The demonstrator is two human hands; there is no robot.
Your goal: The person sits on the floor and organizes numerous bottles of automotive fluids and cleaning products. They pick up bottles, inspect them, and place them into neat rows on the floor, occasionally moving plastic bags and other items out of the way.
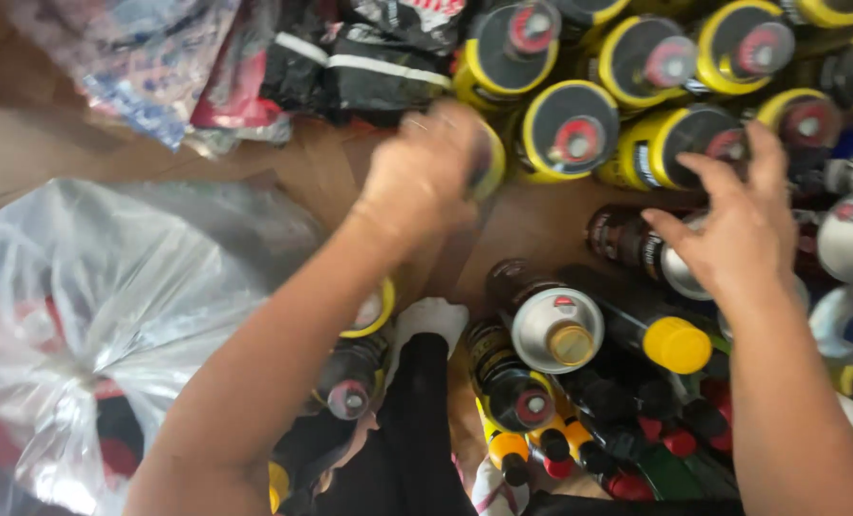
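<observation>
Bright, even daylight; glare on clear plastic bag [111, 315]; left hand [422, 172] motion-blurred, overall frame slightly soft; shadows faint.

Shop or stockroom floor: massed spray cans [570, 129], bottles [551, 330], packaged goods [140, 57], tied plastic bag [92, 315].

Yellow and black cans [568, 131] with red tops. Dark brown bottle [627, 323] with a yellow cap. See-through whitish plastic bag [111, 296]. Brown floor [25, 153].
</observation>
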